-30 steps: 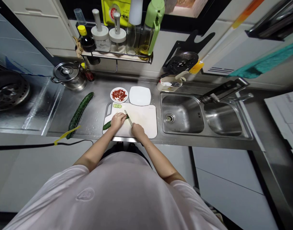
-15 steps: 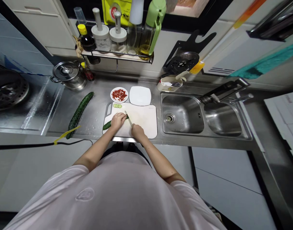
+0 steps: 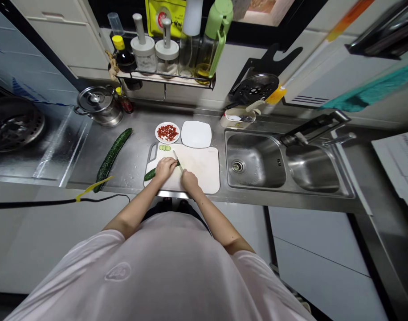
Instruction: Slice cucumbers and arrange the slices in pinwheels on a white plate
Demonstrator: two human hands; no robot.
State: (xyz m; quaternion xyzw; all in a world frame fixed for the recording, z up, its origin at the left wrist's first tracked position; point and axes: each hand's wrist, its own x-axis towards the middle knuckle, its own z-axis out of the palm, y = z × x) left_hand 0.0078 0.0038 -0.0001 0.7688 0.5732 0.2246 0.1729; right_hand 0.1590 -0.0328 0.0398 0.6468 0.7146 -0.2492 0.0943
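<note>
On the white cutting board, my left hand is closed over a cucumber, whose uncut end sticks out toward the lower left and whose cut end shows just right of my fingers. My right hand grips a knife by its handle, which is hidden in the fist. The blade lies at the cucumber's cut end, close to my left fingertips. A few cucumber slices lie together at the board's upper left corner.
Behind the board stand a plate of chopped red pieces and a white square plate. A whole cucumber lies on the steel counter to the left, near a lidded pot. To the right is a double sink.
My right hand has shifted slightly left with the knife. My left hand stays on the cucumber, and the whole view has moved a little.
</note>
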